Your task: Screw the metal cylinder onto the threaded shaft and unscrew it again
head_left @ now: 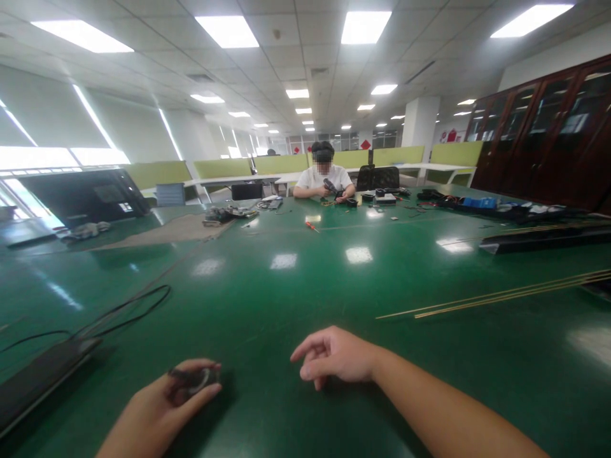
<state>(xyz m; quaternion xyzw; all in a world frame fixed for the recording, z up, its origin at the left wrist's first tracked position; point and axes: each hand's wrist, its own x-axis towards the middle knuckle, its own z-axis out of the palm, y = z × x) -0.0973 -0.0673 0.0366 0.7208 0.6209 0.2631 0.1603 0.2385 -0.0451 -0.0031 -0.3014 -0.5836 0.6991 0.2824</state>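
Observation:
My left hand (165, 404) is closed round a small dark object (198, 378) with a pale patch, held just above the green table (286, 299) near its front edge. What the object is I cannot make out. My right hand (334, 356) hovers a little to the right of it, fingers loosely curled and slightly apart, holding nothing. The two hands are about a hand's width apart.
Thin brass-coloured rods (501, 296) lie on the right. A black cable (128, 312) and a flat dark device (38, 378) sit at the left. Across the table another person (324, 178) works with tools and parts. A red-handled screwdriver (312, 226) lies mid-table.

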